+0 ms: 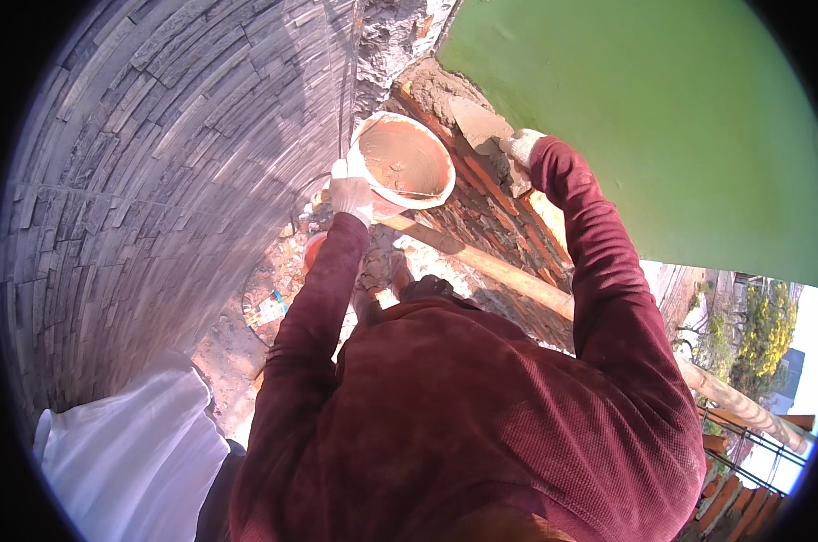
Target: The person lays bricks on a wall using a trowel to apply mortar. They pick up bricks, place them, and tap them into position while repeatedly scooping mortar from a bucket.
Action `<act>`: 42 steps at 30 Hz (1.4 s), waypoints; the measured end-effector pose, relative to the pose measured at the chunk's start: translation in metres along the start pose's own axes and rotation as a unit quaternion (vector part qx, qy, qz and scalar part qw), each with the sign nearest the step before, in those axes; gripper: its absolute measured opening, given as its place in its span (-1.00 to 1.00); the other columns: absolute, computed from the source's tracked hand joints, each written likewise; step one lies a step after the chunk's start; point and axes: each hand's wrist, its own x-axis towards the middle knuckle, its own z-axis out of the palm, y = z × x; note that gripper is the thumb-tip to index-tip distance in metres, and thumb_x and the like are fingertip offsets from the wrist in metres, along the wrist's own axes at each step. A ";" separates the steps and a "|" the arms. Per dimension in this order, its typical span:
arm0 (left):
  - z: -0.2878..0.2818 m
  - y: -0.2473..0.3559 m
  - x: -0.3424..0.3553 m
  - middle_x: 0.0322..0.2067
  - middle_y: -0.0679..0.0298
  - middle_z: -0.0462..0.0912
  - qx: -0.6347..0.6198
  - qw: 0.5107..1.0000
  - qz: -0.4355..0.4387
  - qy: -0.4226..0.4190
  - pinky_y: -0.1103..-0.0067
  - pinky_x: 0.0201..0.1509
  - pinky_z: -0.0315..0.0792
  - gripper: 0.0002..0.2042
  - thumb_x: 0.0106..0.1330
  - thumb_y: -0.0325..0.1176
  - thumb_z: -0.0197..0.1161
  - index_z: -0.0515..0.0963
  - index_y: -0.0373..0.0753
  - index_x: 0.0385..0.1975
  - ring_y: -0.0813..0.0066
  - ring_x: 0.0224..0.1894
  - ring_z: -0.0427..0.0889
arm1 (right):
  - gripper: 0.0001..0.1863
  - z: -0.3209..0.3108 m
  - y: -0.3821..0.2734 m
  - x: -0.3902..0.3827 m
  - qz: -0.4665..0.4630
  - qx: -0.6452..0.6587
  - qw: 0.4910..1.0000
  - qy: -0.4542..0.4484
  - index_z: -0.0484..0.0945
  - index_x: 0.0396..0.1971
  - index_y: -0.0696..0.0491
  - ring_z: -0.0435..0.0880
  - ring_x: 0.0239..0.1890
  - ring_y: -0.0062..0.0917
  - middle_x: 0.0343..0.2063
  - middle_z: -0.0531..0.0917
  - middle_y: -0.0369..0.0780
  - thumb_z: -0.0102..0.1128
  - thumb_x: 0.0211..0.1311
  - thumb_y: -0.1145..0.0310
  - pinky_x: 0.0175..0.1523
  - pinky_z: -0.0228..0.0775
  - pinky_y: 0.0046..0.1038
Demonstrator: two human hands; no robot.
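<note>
My left hand (351, 196), in a white glove, grips the near left side of a mortar bucket (448, 172) at its rim. The bucket is tilted, showing its mortar-smeared inside, with some wet mortar (397, 172) low in it. Over the top of a brick wall (495, 210), my right hand (524, 146), gloved too, is closed around what looks like a trowel's handle, which the hand mostly hides. The trowel's flat blade (478, 125) lies against grey-brown mortar (434, 83) spread along the wall top.
A grey stacked-stone wall (169, 172) rises on the left, a smooth green surface (644, 126) on the right. A wooden pole (508, 275) crosses below the bricks. Rubble (233, 352) covers the ground far below. White cloth (142, 452) hangs at lower left; rebar (752, 447) shows at lower right.
</note>
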 end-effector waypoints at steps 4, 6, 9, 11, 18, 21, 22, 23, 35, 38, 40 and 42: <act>-0.009 0.002 -0.003 -0.22 0.08 0.59 0.200 0.962 0.167 0.080 0.37 -0.09 0.50 -0.74 0.39 -0.48 0.02 0.46 -0.32 0.03 0.17 -0.16 0.58 | -0.61 0.005 0.018 -0.037 0.016 0.113 0.993 0.004 0.57 -0.44 0.14 0.49 -0.78 -0.48 -0.73 0.54 -0.21 0.08 0.37 0.10 -0.63 0.30 -0.38; -0.005 -0.007 -0.003 -0.22 0.10 0.58 0.184 0.964 0.171 0.083 0.38 -0.11 0.50 -0.73 0.41 -0.49 0.00 0.45 -0.31 0.07 0.18 -0.16 0.59 | -0.62 0.010 0.026 -0.056 0.041 0.167 0.985 0.000 0.57 -0.45 0.13 0.46 -0.78 -0.52 -0.73 0.53 -0.24 0.07 0.38 0.11 -0.65 0.25 -0.41; -0.003 -0.009 -0.006 -0.40 0.17 0.56 -0.206 0.974 0.056 0.073 0.48 -0.19 0.42 -0.74 0.51 -0.28 0.02 0.53 -0.37 -0.09 0.40 -0.35 0.50 | -0.61 0.009 0.052 -0.078 0.051 0.211 0.976 -0.014 0.57 -0.43 0.11 0.44 -0.77 -0.52 -0.72 0.53 -0.25 0.07 0.38 0.07 -0.64 0.24 -0.41; -0.015 -0.003 -0.010 -0.48 0.20 0.52 -0.294 0.953 -0.022 0.062 0.49 -0.23 0.37 -0.64 0.52 -0.14 0.04 0.53 -0.38 -0.24 0.45 -0.40 0.43 | -0.63 -0.002 0.034 -0.107 0.106 0.169 0.980 -0.007 0.56 -0.39 0.11 0.43 -0.78 -0.50 -0.72 0.51 -0.25 0.07 0.38 0.08 -0.65 0.25 -0.42; -0.074 0.021 -0.036 -0.53 0.31 0.44 -0.329 0.938 -0.110 -0.025 0.48 -0.30 0.32 -0.57 0.54 -0.04 0.04 0.46 -0.34 -0.40 0.49 -0.43 0.40 | -0.49 0.008 -0.008 -0.077 -0.015 0.021 0.996 0.085 0.63 -0.07 0.17 0.68 -0.39 -0.25 -0.42 0.71 -0.06 0.02 0.40 -0.02 -0.19 0.50 -0.22; -0.082 0.032 -0.039 -0.48 0.32 0.48 -0.320 0.936 -0.135 -0.059 0.47 -0.30 0.36 -0.57 0.56 -0.03 -0.01 0.48 -0.32 -0.36 0.47 -0.41 0.46 | -0.53 0.017 -0.019 -0.011 -0.140 -0.050 0.969 0.196 0.65 -0.13 0.17 0.58 -0.63 -0.40 -0.61 0.61 -0.18 0.08 0.39 0.01 -0.39 0.43 -0.27; -0.086 0.027 -0.041 -0.42 0.29 0.54 -0.327 0.933 -0.135 -0.061 0.46 -0.29 0.39 -0.57 0.57 -0.03 -0.04 0.51 -0.32 -0.32 0.45 -0.40 0.50 | -0.55 0.017 -0.017 -0.007 -0.083 -0.009 0.986 0.144 0.64 -0.28 0.18 0.58 -0.65 -0.41 -0.64 0.60 -0.17 0.10 0.37 0.03 -0.44 0.41 -0.28; -0.088 0.021 -0.044 -0.36 0.27 0.60 -0.336 0.930 -0.136 -0.063 0.45 -0.29 0.43 -0.57 0.58 -0.04 -0.07 0.54 -0.32 -0.27 0.43 -0.39 0.55 | -0.55 0.015 -0.012 -0.005 -0.017 0.024 0.995 0.099 0.62 -0.42 0.19 0.57 -0.67 -0.42 -0.68 0.59 -0.16 0.11 0.35 0.04 -0.49 0.39 -0.30; -0.096 -0.051 -0.061 -0.20 0.18 0.62 -0.471 0.857 -0.206 -0.040 0.45 -0.10 0.52 -0.58 0.57 -0.06 -0.05 0.52 -0.34 -0.01 0.39 -0.18 0.62 | -0.52 0.068 -0.028 -0.066 -0.075 -0.201 0.966 0.143 0.69 -0.05 0.06 0.69 -0.08 0.00 -0.16 0.71 0.03 0.07 0.32 -0.01 0.06 0.51 -0.13; -0.098 -0.064 -0.067 -0.22 0.23 0.60 -0.346 0.932 -0.097 -0.042 0.47 -0.12 0.49 -0.62 0.55 -0.11 -0.01 0.54 -0.34 -0.03 0.46 -0.17 0.59 | -0.51 0.058 -0.075 -0.014 -0.071 -0.220 0.958 0.170 0.69 -0.09 0.11 0.69 -0.06 -0.02 -0.16 0.71 0.06 0.08 0.29 0.00 0.07 0.51 -0.13; -0.110 -0.045 -0.070 -0.24 0.21 0.61 -0.368 0.923 -0.106 -0.039 0.48 -0.18 0.52 -0.64 0.54 -0.11 0.00 0.53 -0.31 -0.06 0.45 -0.19 0.61 | -0.49 0.044 -0.056 0.015 -0.020 -0.263 0.951 0.162 0.70 -0.10 0.10 0.70 -0.07 -0.06 -0.14 0.73 0.01 0.13 0.24 -0.04 0.03 0.55 -0.17; -0.123 -0.036 -0.071 -0.28 0.20 0.62 -0.474 0.860 -0.183 -0.049 0.49 -0.24 0.53 -0.67 0.54 -0.10 0.02 0.52 -0.28 -0.09 0.44 -0.25 0.63 | -0.50 0.036 -0.037 0.006 -0.003 -0.278 0.951 0.134 0.70 -0.09 0.08 0.71 -0.07 -0.08 -0.14 0.73 0.00 0.14 0.22 -0.03 0.02 0.56 -0.19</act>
